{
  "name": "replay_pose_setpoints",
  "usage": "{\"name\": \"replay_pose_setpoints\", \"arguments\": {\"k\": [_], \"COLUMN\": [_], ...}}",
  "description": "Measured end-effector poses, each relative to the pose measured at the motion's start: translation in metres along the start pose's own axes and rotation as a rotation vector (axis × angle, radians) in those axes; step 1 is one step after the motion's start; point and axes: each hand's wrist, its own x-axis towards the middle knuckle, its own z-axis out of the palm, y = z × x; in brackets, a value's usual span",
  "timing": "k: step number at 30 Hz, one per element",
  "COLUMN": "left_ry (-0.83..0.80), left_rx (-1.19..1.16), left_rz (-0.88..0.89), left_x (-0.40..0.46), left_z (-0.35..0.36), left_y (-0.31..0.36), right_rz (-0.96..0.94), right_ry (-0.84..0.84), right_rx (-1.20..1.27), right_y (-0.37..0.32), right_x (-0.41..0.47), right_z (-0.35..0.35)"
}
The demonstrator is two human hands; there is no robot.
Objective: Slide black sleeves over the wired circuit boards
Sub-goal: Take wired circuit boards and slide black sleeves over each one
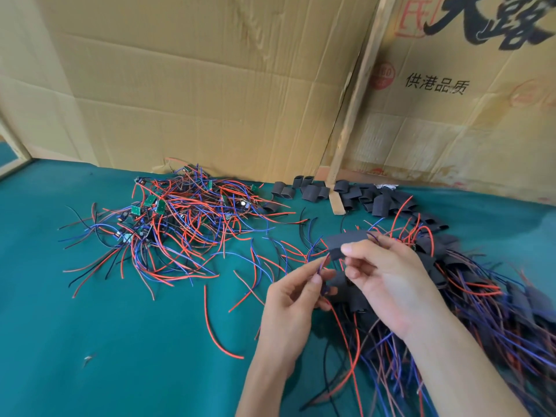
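My right hand [388, 281] pinches a black sleeve [346, 240] held above the green table. My left hand [296, 299] pinches blue and red wires [323, 263] that run into the sleeve's lower end; more wire ends stick out past my right fingers. The board itself is hidden inside the sleeve or behind my fingers. A tangled pile of bare green circuit boards with red, blue and black wires [180, 218] lies at the centre left. Loose empty black sleeves [361, 195] lie in a heap at the back.
Several sleeved boards with trailing wires [469, 296] are piled at the right under my right forearm. Cardboard sheets [210, 85] stand behind the table, with a wooden strip [352, 115] leaning between them. The green cloth [105, 341] covers the table.
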Motion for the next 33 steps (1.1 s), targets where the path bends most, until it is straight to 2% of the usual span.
{"name": "replay_pose_setpoints", "arguments": {"k": [3,6,8,11,16,23,28,33], "left_ry": [-0.044,-0.017,0.026,0.06,0.099,0.065,0.104,0.083], "left_rx": [-0.056,-0.164,-0.237,-0.341,-0.274,-0.297,-0.211,-0.189], "left_rz": [-0.011,-0.003,0.0,-0.032,-0.039,-0.06,-0.039,-0.021], "left_x": [-0.001,-0.001,0.0,0.0,0.0,0.002,0.002,0.002], "left_z": [0.001,-0.001,-0.004,-0.007,-0.009,-0.007,-0.01,-0.011], "left_y": [0.003,0.002,0.002,0.004,0.005,0.001,0.0,-0.003], "right_rz": [0.039,0.03,0.022,0.007,-0.026,-0.157,-0.112,-0.079], "right_ry": [-0.037,-0.079,-0.068,-0.074,-0.085,0.069,0.019,0.047], "right_rx": [0.14,0.153,0.118,-0.059,-0.203,-0.309,-0.315,-0.313], "right_y": [0.006,0.012,0.013,0.011,0.012,0.012,0.009,0.005], "right_x": [-0.004,-0.007,-0.008,-0.008,-0.009,-0.003,-0.006,-0.008], "right_z": [0.003,0.009,0.012,0.014,0.012,0.012,0.01,0.007]}}
